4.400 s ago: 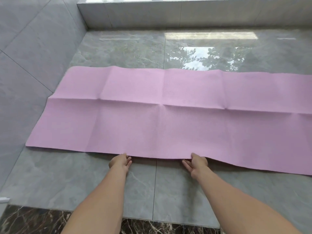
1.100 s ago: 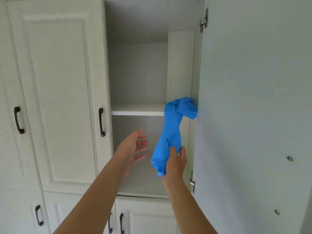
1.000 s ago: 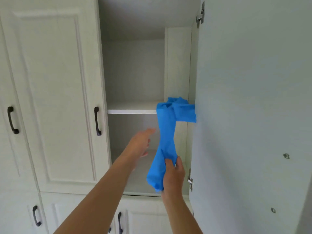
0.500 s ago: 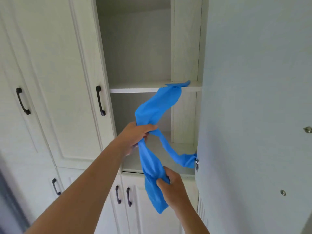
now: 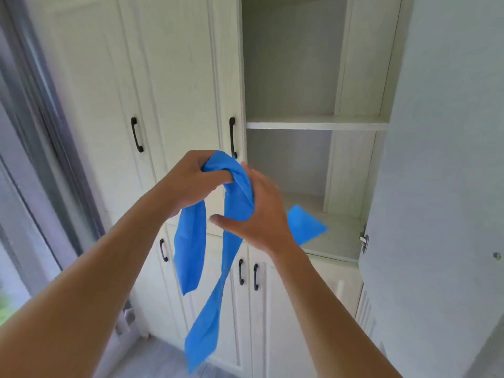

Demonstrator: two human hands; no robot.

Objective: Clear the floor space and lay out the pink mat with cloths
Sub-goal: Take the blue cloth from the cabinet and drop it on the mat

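Note:
A long blue cloth (image 5: pixel 191 246) hangs in front of the white cupboard, out of the shelves. My left hand (image 5: pixel 191 184) is closed around its top bunch at chest height. Two strands drop from that grip, the longer one twisting down toward the floor. My right hand (image 5: pixel 261 214) is just right of the strands, fingers spread and thumb out, its palm against the cloth without closing on it. A blue corner of the cloth shows behind that hand, over the lower shelf. The pink mat is out of view.
The white cupboard's open compartment holds a bare shelf (image 5: pixel 316 122). Its open door (image 5: pixel 436 159) fills the right side, close to my right arm. Closed doors with black handles (image 5: pixel 136 135) stand to the left and below. A glass door frame (image 5: pixel 41 118) runs down the far left.
Earlier I was kneeling at the pink mat on the floor. Since half a second ago the cloth has come fully off the shelf, my left hand stayed closed on it, and my right hand let go and opened.

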